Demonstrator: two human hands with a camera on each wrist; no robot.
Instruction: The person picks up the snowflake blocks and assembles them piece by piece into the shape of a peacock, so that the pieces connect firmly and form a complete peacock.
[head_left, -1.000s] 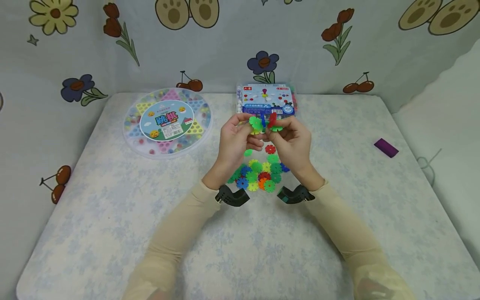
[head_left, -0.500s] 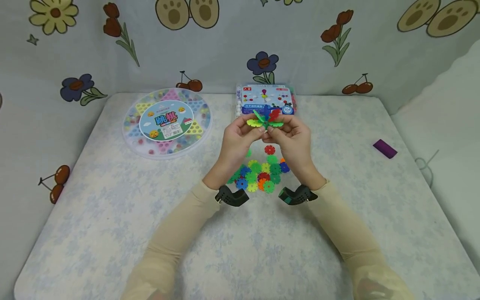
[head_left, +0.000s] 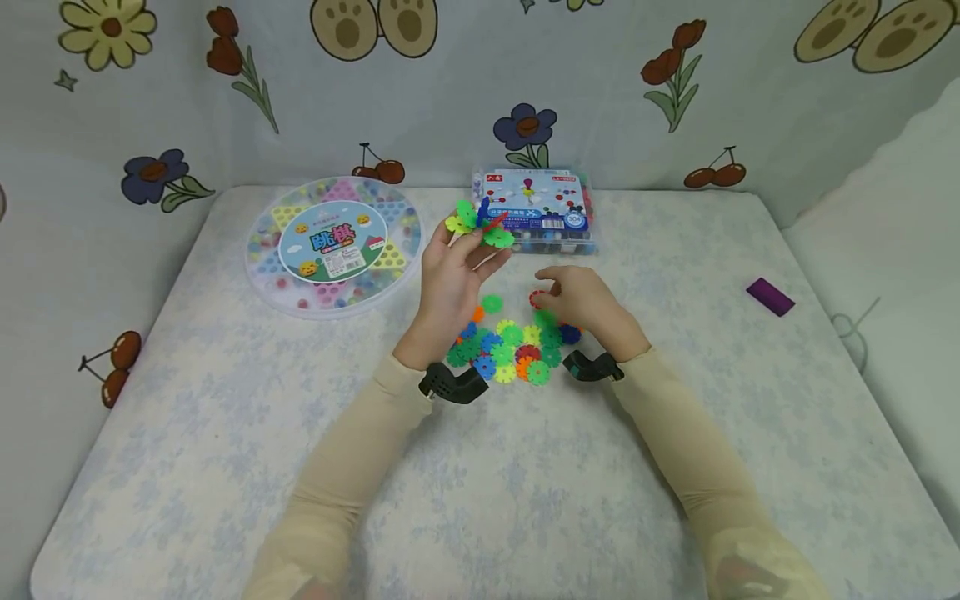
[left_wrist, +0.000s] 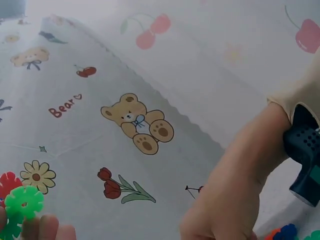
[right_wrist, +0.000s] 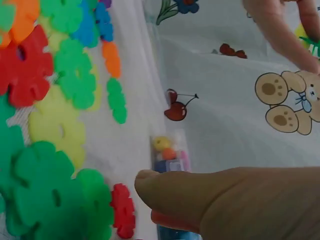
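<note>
Holding a joined snowflake-disc build (head_left: 482,213) up, L hand (head_left: 450,287) pinches it near the left end of the far plastic kit box (head_left: 536,200); L wrist view cuts build off at left edge. R hand (head_left: 588,302) is unclenched, thumb & index apart, by a red disc (head_left: 536,297) it partly hides; can't tell if touching, other R fingers hidden. Loose disc pile (head_left: 502,354) lies btwn wrists, nearer side, right edge partly covered.
</note>
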